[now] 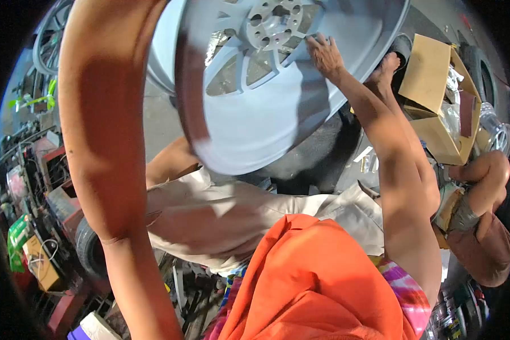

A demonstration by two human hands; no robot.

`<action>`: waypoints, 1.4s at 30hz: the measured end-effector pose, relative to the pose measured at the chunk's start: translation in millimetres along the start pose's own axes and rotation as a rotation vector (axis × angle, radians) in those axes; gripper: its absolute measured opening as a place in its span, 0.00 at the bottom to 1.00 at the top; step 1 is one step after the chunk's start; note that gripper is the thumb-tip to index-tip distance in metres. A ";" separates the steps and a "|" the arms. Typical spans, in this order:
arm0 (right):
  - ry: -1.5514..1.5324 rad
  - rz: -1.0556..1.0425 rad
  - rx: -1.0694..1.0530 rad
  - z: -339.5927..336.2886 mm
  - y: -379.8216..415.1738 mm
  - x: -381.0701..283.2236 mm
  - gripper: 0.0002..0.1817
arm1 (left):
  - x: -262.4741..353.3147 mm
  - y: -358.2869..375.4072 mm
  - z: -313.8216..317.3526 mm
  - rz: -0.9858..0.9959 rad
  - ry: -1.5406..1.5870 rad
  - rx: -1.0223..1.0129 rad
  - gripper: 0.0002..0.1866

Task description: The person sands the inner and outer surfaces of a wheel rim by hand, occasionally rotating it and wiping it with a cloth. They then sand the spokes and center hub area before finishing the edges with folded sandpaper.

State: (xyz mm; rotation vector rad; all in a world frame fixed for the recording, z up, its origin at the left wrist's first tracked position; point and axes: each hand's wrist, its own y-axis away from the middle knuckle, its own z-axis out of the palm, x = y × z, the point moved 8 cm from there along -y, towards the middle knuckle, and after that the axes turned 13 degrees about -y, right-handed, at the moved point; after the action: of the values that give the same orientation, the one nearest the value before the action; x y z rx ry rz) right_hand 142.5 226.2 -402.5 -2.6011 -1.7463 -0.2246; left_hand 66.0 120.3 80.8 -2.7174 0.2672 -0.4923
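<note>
A large pale grey car wheel rim [266, 122] stands tilted in front of my knees, its face towards me. Its spokes and bolt holes are near the top of the view. My right hand [326, 55] reaches over the rim and lies against it beside the spokes, fingers apart. I cannot make out anything held in it. My left arm [110, 141] rises along the left side and passes out at the top edge, so the left hand is out of view. Orange cloth [323, 283] covers my front, above beige shorts [232, 221].
An open cardboard box [428, 73] with plastic wrapping is at the right, near tyres [477, 71]. Another person's bent knee [496, 167] shows beyond it. Along the left lie cluttered parts, a tyre [90, 246] and a small carton [39, 263]. Another wheel rim [51, 42] stands upper left.
</note>
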 end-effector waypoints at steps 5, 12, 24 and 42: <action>-0.334 0.122 0.058 16.4 5.9 -32.8 0.17 | 9.0 -2.6 -1.6 0.039 -0.030 -0.029 0.25; -0.613 0.194 0.263 -12.0 26.8 -103.0 0.16 | 12.0 7.6 8.3 0.027 0.064 0.097 0.23; -0.760 0.141 0.244 -30.6 52.4 -129.4 0.17 | 5.0 44.0 24.4 -0.185 0.507 0.128 0.23; -1.512 0.003 0.466 -109.2 22.9 -244.5 0.16 | 22.2 59.8 5.3 -0.187 0.587 0.062 0.25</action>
State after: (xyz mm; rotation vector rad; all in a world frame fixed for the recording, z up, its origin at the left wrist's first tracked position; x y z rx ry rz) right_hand 59.8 -16.4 -321.6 -2.2908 -1.4698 2.2827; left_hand 81.4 61.8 59.9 -2.4859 0.1397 -1.3259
